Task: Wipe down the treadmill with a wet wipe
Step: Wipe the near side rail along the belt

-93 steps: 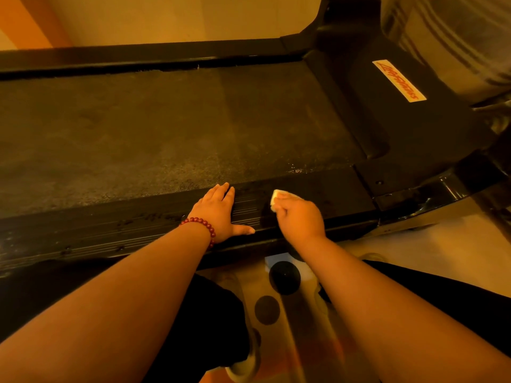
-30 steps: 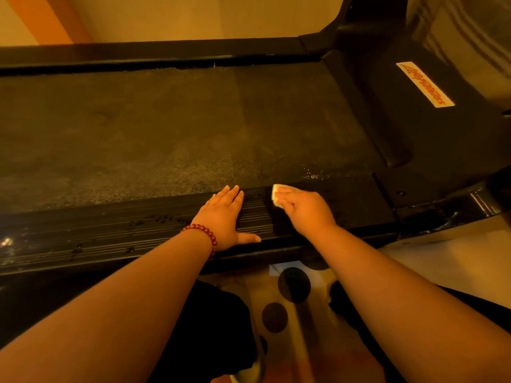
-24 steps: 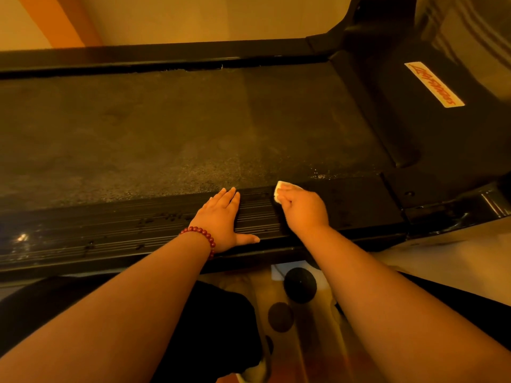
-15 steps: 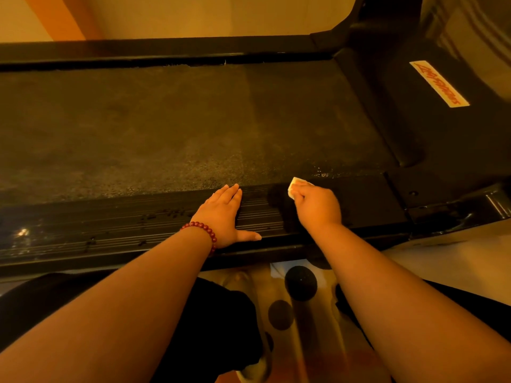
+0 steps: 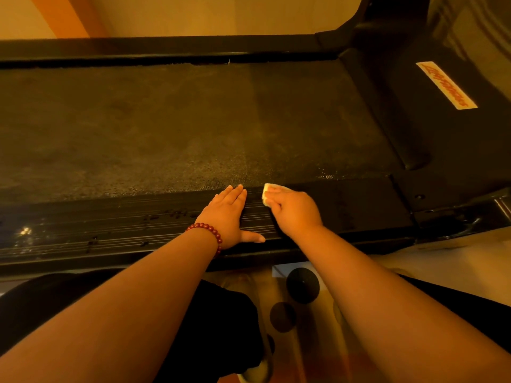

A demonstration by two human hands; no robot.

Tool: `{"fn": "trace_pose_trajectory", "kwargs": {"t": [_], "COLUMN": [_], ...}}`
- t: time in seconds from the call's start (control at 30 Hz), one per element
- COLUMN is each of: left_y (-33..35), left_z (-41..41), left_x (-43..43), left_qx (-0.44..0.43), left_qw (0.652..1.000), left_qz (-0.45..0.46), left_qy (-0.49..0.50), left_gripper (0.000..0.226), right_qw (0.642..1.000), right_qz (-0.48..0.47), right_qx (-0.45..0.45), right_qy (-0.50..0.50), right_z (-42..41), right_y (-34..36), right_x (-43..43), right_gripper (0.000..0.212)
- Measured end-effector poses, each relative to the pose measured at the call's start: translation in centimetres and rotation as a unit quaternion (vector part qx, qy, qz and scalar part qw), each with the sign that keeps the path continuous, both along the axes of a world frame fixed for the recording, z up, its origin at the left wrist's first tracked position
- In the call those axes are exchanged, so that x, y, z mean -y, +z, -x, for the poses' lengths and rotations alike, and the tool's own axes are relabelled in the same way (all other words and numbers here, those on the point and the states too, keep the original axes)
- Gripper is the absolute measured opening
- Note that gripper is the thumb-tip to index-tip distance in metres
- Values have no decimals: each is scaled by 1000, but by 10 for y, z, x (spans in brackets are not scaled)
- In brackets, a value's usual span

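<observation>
The treadmill lies across the whole view. It looks heavy and rigid, a thing to be cleaned where it stands and not shifted. Its running belt has a coarse, grainy face that would likely drag on a damp cloth and fray it, so light strokes seem wiser there. The near side rail is hard ribbed plastic. Dark specks sit in its grooves to the left, and glossy patches suggest it is wet and somewhat slippery underhand.

The left hand rests flat on that rail, fingers straight and close together, thumb stuck out to the side. It grips nothing and seems only to brace the body. The right hand is just beside it, its fingers curled over the wet wipe and pressing it onto the rail's inner edge, right where rail meets belt.

The wipe is folded into a small pale pad, and only one corner shows past the fingertips. It should be light, soft and limp, so it is best kept folded and held from above, with fingertips spread on top and the thumb pinching one edge. Otherwise the ribs may roll it up. A beaded bracelet circles the left wrist.
</observation>
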State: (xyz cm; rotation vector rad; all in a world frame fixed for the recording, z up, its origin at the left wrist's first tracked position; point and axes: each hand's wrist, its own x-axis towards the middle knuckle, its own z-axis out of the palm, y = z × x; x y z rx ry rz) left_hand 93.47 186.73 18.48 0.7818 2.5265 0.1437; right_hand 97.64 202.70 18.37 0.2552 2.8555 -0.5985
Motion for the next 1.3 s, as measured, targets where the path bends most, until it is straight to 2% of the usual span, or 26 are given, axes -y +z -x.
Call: {"fn": "trace_pose_trajectory", "kwargs": {"t": [0.1, 0.23, 0.4, 0.5, 0.63, 0.67, 0.8, 0.9, 1.0, 1.07, 1.2, 1.3], "left_y": [0, 0, 2, 1, 2, 3, 6, 7, 7, 8, 11, 12], "left_z": [0, 1, 0, 0, -1, -1, -5, -10, -12, -11, -10, -11], "left_x": [0, 0, -1, 0, 1, 0, 1, 4, 6, 6, 10, 12], "left_qx": [-1, 4, 0, -4, -10, -10, -12, -15, -19, -20, -15, -9], "left_qw": [1000, 1000, 1000, 1000, 1000, 1000, 1000, 1000, 999, 999, 999, 999], "left_qz": [1, 5, 7, 15, 20, 22, 23, 21, 23, 25, 30, 34], "left_qy": [-3, -3, -7, -10, -15, -16, -13, -11, -10, -6, 4, 5], "left_gripper": [117, 118, 117, 117, 117, 117, 115, 112, 110, 110, 109, 110], "right_qw": [1000, 998, 999, 999, 991, 992, 1000, 997, 989, 992, 998, 997], "right_qz": [21, -46, 21, 24, -26, -19, 23, 54, 5, 6, 63, 55], "right_qx": [1, 15, -12, -13, 47, 48, -10, -22, 41, 48, -18, -25], "right_qy": [14, -37, 36, -28, -126, -119, 16, -56, -139, -115, 7, -53], "right_z": [1, 8, 2, -4, -9, -11, -25, -27, -23, -23, -39, -43], "right_y": [0, 0, -5, -8, -6, -3, -1, -4, -5, -1, -4, -6], "right_x": [-13, -23, 2, -20, -30, -23, -3, -23, -29, -15, -2, -20], "right_gripper": [38, 38, 38, 37, 39, 38, 38, 36, 38, 37, 36, 34]}}
